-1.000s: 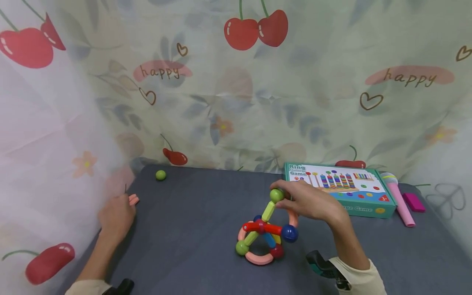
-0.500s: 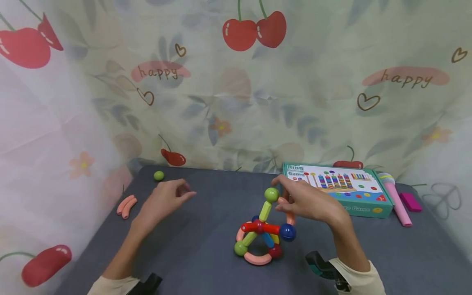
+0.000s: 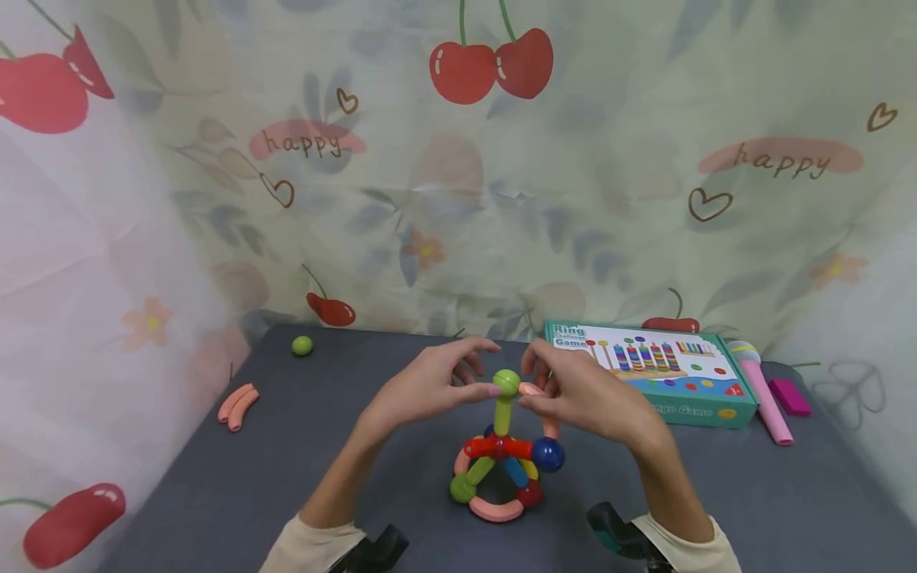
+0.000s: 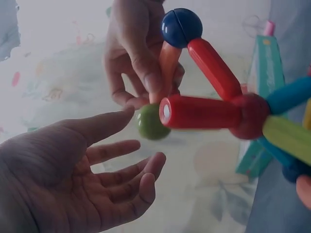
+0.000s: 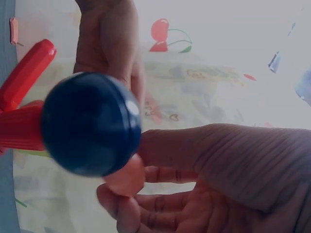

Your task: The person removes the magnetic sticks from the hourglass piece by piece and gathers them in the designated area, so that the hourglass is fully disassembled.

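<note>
A model of magnetic balls and sticks stands on the table, with a red ball (image 3: 500,448) at its centre. From it a lime stick (image 3: 503,416) rises to a green ball (image 3: 507,383). My left hand (image 3: 421,387) has its thumb tip at that ball, its other fingers loosely bent and apart from it. With thumb and fingers my right hand (image 3: 596,395) pinches a curved pink stick (image 4: 168,65). This stick runs between the green ball and a blue ball (image 3: 548,454) on a red stick (image 4: 216,68). Another red stick (image 4: 199,113) has a free end.
Two curved pink sticks (image 3: 242,408) lie at the table's left edge. A loose green ball (image 3: 302,345) sits at the back left. Behind my right hand stand a boxed ring game (image 3: 688,390), a pink toy microphone (image 3: 768,402) and a magenta block (image 3: 790,397).
My left hand has let go of the curved pink sticks at the left and moved right to the upper green ball. The lime stick and that ball have swung from a tilt to nearly upright.
</note>
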`<state>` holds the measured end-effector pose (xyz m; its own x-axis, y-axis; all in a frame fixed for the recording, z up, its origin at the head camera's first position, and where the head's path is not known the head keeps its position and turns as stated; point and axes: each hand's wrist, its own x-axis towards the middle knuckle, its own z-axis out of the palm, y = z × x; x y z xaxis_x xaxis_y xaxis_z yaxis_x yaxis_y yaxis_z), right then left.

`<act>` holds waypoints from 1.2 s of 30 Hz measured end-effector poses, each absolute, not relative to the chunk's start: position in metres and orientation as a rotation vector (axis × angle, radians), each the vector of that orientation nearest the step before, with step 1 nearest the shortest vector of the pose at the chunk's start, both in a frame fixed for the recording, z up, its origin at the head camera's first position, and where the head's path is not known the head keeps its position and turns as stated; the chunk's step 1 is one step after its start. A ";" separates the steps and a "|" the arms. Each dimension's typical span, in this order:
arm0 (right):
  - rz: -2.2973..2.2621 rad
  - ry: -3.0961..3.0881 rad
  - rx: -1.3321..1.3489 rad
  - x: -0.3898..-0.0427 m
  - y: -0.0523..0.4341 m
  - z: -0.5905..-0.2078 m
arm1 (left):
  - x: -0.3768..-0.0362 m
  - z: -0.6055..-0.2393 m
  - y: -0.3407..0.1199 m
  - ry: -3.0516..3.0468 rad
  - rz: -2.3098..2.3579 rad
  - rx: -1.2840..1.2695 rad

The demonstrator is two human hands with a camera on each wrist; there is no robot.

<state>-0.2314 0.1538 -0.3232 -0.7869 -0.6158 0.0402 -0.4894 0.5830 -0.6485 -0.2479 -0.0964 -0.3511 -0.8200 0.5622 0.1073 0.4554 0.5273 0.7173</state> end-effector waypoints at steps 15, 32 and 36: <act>-1.073 2.592 -0.850 -0.231 0.141 -0.332 | -0.251 -0.358 -0.089 2.507 1.252 1.004; -1.063 2.531 -0.726 -0.233 0.117 -0.344 | -0.249 -0.355 -0.094 2.534 1.254 1.003; -1.028 2.565 -0.723 -0.232 0.115 -0.344 | -0.248 -0.355 -0.095 2.538 1.267 1.010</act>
<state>-0.2324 0.1155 -0.3438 -0.8338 -0.5469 -0.0745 -0.3441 0.6206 -0.7046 -0.2479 -0.0949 -0.3552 -0.7674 0.6179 0.1712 0.5081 0.4233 0.7501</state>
